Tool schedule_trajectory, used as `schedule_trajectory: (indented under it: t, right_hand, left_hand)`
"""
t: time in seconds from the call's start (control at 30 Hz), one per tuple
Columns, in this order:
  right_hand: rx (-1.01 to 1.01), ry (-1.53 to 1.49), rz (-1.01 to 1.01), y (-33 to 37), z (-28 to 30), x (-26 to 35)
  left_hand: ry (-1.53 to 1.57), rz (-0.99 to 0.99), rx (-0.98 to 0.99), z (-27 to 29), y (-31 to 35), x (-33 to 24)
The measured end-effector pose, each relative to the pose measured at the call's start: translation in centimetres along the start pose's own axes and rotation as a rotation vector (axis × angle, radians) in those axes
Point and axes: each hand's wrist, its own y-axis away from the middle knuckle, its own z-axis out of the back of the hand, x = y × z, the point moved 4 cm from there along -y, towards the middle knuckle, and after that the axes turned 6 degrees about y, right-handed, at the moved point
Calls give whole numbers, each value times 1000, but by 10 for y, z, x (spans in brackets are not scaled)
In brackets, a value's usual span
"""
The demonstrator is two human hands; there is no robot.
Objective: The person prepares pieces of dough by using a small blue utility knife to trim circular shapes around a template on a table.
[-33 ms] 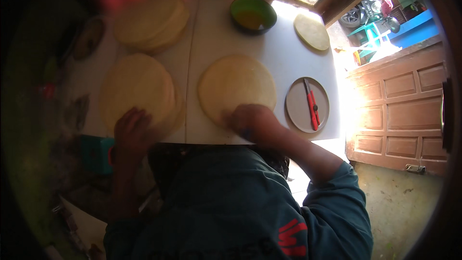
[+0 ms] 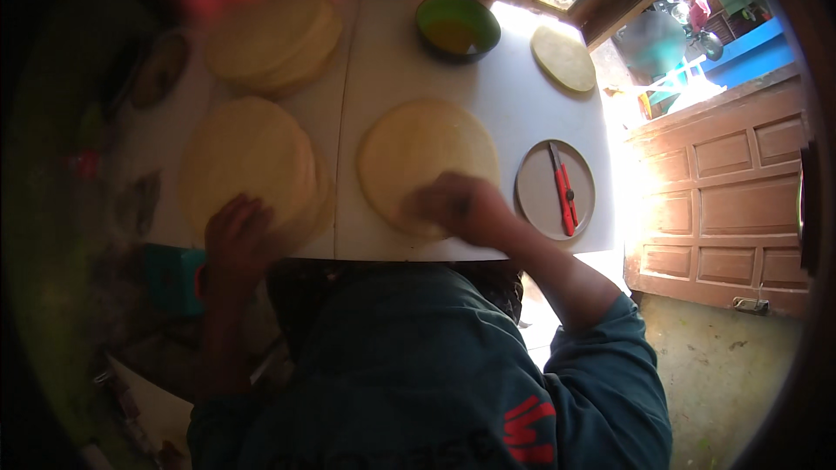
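Observation:
A flat, round, pale-yellow sheet (image 2: pixel 427 148), which looks like dough, lies on the white table in front of me. My right hand (image 2: pixel 466 207) is over its near edge, fingers curled together and blurred. Whatever they may hold is hidden. To the left is a stack of similar round sheets (image 2: pixel 244 148). Flat on the near edge of that stack rests my left hand (image 2: pixel 237 231), fingers extended and slightly apart.
Behind the left stack stands another stack of round sheets (image 2: pixel 274 43). A green bowl (image 2: pixel 457 4) with yellowish contents is at the back. At right, a grey plate (image 2: pixel 535 187) carries a red-handled cutter (image 2: pixel 568 200); a single round sheet (image 2: pixel 564 59) lies beyond. A brown panelled door (image 2: pixel 723 191) stands right.
My right hand has shifted slightly up and away from the table's near edge. My left hand stays put. Outside the doorway, a dark teal rounded blur now covers the wheel.

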Motion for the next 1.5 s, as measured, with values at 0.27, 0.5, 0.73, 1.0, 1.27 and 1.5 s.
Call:
schedule_trajectory:
  t: [0.27,0.5,0.73,1.0,1.27,1.5]
  right_hand:
    - [-161,459,-272,-34,8,-31]
    - [-245,-85,-226,-32,8,-5]
    - [-35,100,267,-102,-28,77]
    - [172,264,525,-142,-73,121]
    - [150,354,623,-145,-71,126]
    - [111,38,432,-175,-54,137]
  left_hand:
    - [-33,-52,7,17,-1,2]
    - [181,-5,129,26,20,23]
    - [-7,-76,152,48,11,19]
    - [96,-41,42,44,16,21]
    - [128,-123,-51,37,21,23]
    - [203,-73,-98,43,11,26]
